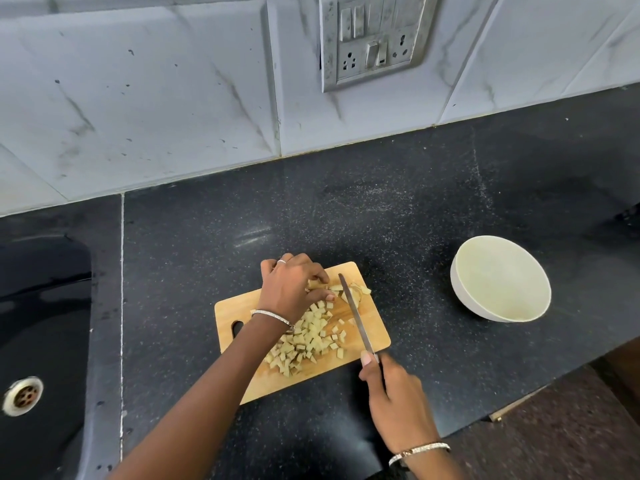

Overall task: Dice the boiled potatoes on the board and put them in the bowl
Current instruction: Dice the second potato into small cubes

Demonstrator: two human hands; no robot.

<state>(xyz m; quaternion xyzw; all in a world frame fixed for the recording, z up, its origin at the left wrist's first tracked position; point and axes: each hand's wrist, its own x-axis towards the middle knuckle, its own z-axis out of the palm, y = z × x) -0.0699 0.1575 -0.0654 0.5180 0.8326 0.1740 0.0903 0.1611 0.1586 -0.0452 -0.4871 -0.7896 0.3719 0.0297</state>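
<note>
While your left hand (287, 289) pinches the uncut potato chunk (317, 285) and right hand (394, 400) grips the knife (356, 317), finish dicing before loading the bowl (502, 278).

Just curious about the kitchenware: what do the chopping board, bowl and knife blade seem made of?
Chopping board: pale wood, perhaps bamboo, matt with faint grain. Bowl: off-white, smooth, matt; ceramic or melamine, unclear. Knife blade: thin grey reflective metal, likely steel.

One wide-angle head view looks forward and steeply down from close above the dark desk (381, 209), facing the tiled wall (166, 98) that fills the upper frame. The wooden cutting board (228, 308) sits lower centre, the sink (45, 306) at the left edge.
</note>
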